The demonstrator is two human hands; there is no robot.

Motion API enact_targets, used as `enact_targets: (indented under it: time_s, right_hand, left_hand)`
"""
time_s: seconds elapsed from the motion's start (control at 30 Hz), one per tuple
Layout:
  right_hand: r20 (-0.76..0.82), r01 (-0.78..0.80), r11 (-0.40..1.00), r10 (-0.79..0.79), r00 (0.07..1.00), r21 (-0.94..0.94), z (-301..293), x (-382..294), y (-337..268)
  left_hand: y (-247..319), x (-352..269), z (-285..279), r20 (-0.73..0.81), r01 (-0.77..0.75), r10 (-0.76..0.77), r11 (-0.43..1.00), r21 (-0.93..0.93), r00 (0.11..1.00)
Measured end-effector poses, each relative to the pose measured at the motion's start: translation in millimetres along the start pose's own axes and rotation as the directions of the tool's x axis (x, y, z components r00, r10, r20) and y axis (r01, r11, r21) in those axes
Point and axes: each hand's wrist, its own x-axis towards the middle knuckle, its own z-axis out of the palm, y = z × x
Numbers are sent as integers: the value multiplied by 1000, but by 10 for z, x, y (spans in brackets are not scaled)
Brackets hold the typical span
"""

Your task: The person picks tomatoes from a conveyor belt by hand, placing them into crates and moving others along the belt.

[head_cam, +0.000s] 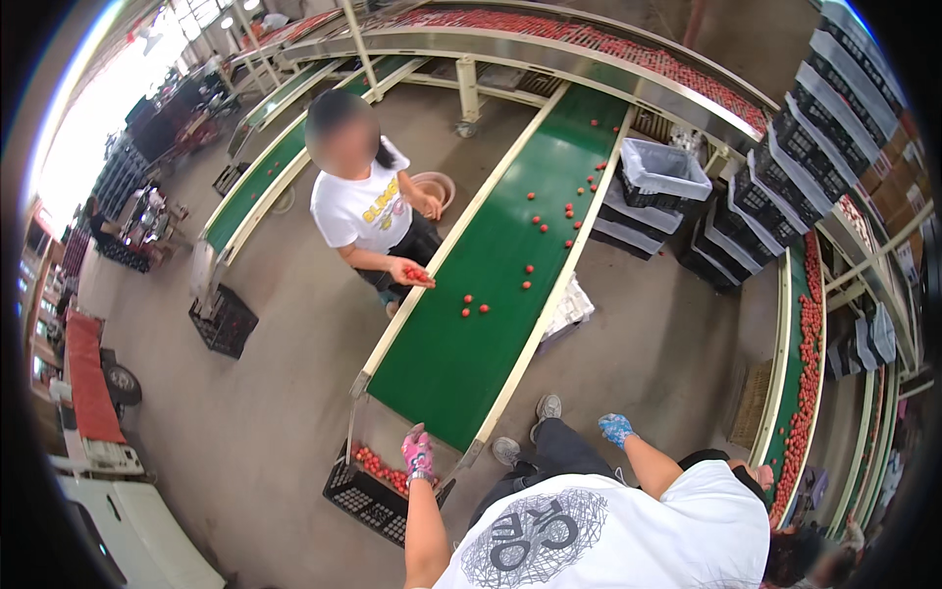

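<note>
My left hand [417,453], in a pink patterned glove, has its fingers extended at the end of a green conveyor belt [449,353]; whether it touches the end chute I cannot tell. Below and around it is a black plastic crate [375,501] partly filled with small round red fruits [379,465]. My right hand [617,429], in a blue patterned glove, hangs over the floor right of the belt, nothing visible in it; its finger pose is unclear. A few red fruits [475,303] lie scattered on the belt. Across it, a co-worker's hand [412,272] holds several red fruits.
Stacked black crates with pale liners [765,199] stand at the upper right, beside a lined crate [662,173]. Another belt dense with red fruits [806,353] runs along the right. A long sorting conveyor [589,44] crosses the top. A white carton [570,309] sits beside the belt.
</note>
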Motion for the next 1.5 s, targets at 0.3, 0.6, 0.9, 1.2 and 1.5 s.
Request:
enact_targets:
  time_s: [0.3,0.6,0.9,1.2,1.5]
  right_hand:
    - [1,-214,933,224,975,289,-254,-69,-62]
    - [55,-135,965,126,990,223,-370,625,-186]
    - [-330,-81,982,134,934,170,-1189,2995,-425]
    - [-525,166,983,-104,845,73,-2211,5962,-980]
    - [-310,228,965,-258,915,-131,-2160,6847,-813]
  left_hand:
    - [5,-307,421,230,311,-245,894,-322,942]
    - [-221,41,448,152,523,-530,672,-524,834]
    - [223,33,1777,215,612,-573,733,-295,790]
    - [606,127,3635,304,712,-676,702,-10,671]
    - [701,619,4509,343,660,-614,751,-23,711]
